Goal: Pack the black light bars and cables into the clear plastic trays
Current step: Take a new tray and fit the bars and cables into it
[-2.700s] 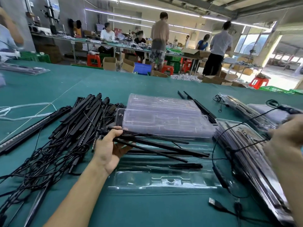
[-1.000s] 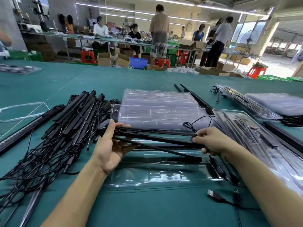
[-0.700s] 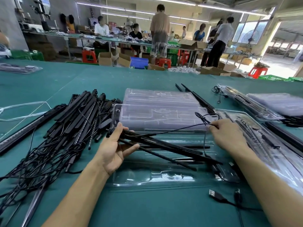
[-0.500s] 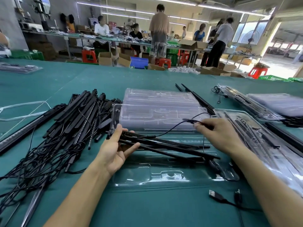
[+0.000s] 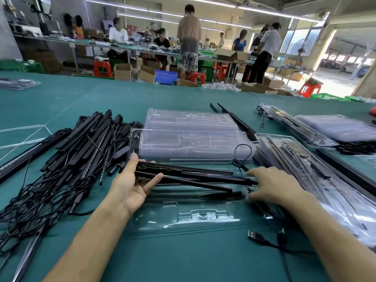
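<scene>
The left hand is turned palm up, with the thumb laid across the top and the fingers extended beneath a small bundle of black light bars, which is pinched by its 9 o'clock end. The long axis of the bundle is set from 9 to 3 o'clock, and the bars are fanned apart toward the 3 o'clock end. There the right hand is placed with its fingers bent down over the bar tips and a thin looped cable; its fingertips are smeared by motion, so a grasp cannot be confirmed. The bundle is held just above an open clear tray, whose far edge is hidden by the bars. A stack of empty trays is seen at 12 o'clock, a tangled pile of bars and cables at 9 o'clock, filled trays at 3 o'clock, cut off by the frame, and a USB plug at 5 o'clock on the green table.
</scene>
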`<state>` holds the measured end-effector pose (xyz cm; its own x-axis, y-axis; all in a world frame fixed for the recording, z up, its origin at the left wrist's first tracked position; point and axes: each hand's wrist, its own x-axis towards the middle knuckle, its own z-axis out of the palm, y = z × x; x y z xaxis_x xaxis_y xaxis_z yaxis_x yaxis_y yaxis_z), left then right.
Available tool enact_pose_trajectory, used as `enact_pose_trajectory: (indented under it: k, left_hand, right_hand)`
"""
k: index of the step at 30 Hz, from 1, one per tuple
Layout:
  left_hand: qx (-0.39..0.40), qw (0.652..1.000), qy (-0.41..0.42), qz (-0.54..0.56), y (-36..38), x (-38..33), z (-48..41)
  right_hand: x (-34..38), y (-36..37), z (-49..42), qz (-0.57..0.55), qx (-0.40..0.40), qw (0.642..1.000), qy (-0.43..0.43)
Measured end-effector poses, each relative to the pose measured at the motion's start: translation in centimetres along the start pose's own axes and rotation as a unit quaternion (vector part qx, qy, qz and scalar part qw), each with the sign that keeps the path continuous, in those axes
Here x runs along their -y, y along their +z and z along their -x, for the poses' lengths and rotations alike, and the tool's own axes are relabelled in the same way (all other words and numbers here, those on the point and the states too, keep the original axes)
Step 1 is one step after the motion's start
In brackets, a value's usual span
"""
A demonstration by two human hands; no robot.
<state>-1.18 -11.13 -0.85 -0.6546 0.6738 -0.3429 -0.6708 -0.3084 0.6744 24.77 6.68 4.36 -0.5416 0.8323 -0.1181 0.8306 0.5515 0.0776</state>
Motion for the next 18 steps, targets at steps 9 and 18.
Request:
enact_pose_trajectory:
  k: [9,18]
  left_hand:
    - [-0.027,0.999,-0.031,0.015,0.6,0.0,0.9]
    - [-0.033,0.995,-0.077,0.05,0.5,0.6,2.5]
  right_hand:
    - [1.3,1.7,0.2,0.04,-0.069,0.993,0.086]
    - [0.0,0.3,-0.1,-0.047,-0.188,0.972,0.13]
